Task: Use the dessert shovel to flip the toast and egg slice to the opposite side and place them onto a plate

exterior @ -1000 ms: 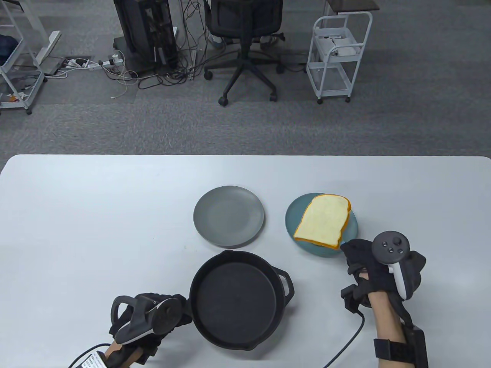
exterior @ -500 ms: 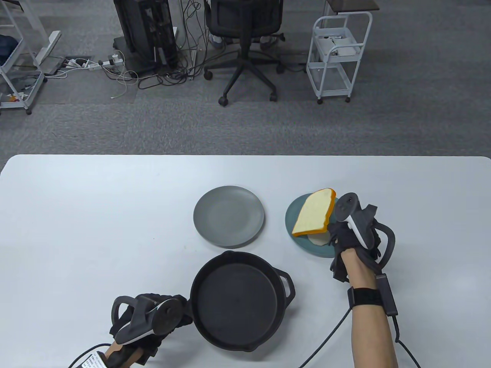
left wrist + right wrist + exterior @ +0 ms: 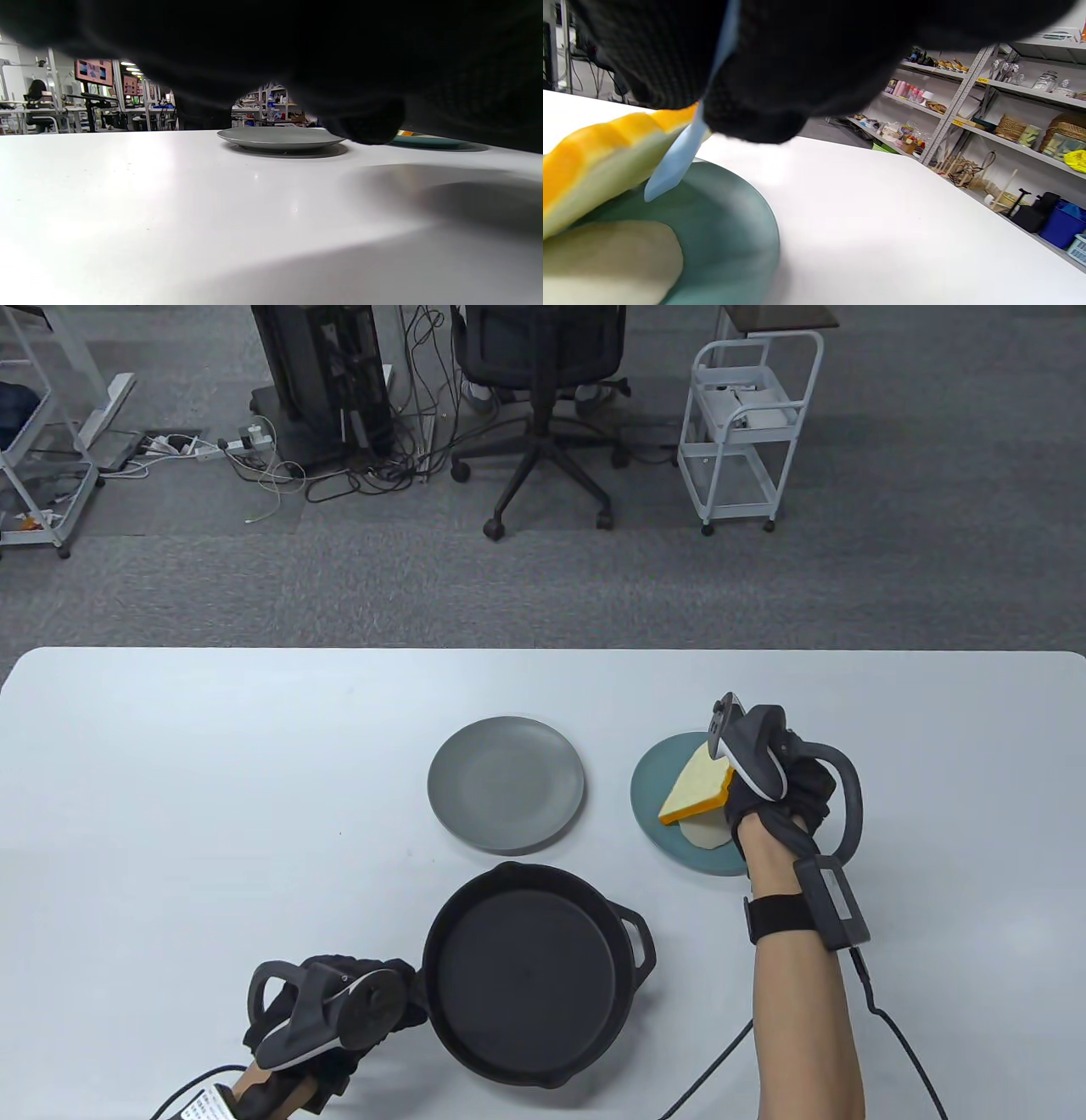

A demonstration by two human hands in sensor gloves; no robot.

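A slice of toast [image 3: 697,793] stands tilted on its edge over the teal plate [image 3: 655,780]. A pale egg slice [image 3: 704,837] lies flat on that plate under it. My right hand [image 3: 747,797] grips a light blue dessert shovel [image 3: 678,156]; the blade is pressed against the raised side of the toast [image 3: 598,156], above the egg slice [image 3: 606,262]. My left hand [image 3: 394,994] is at the left rim of the black skillet [image 3: 519,976], fingers curled over its hidden handle. The grey plate [image 3: 506,782] holds nothing.
The skillet's small helper handle [image 3: 638,937] points right, toward my right forearm. A cable trails from my right wrist to the table's front edge. The grey plate [image 3: 280,137] and teal plate [image 3: 428,142] lie beyond the skillet. Bare tabletop spreads to the left.
My right hand moved from the teal plate's near edge up along its right side and rolled over. The toast went from lying flat to steeply tilted, uncovering the egg slice. The left hand stayed put.
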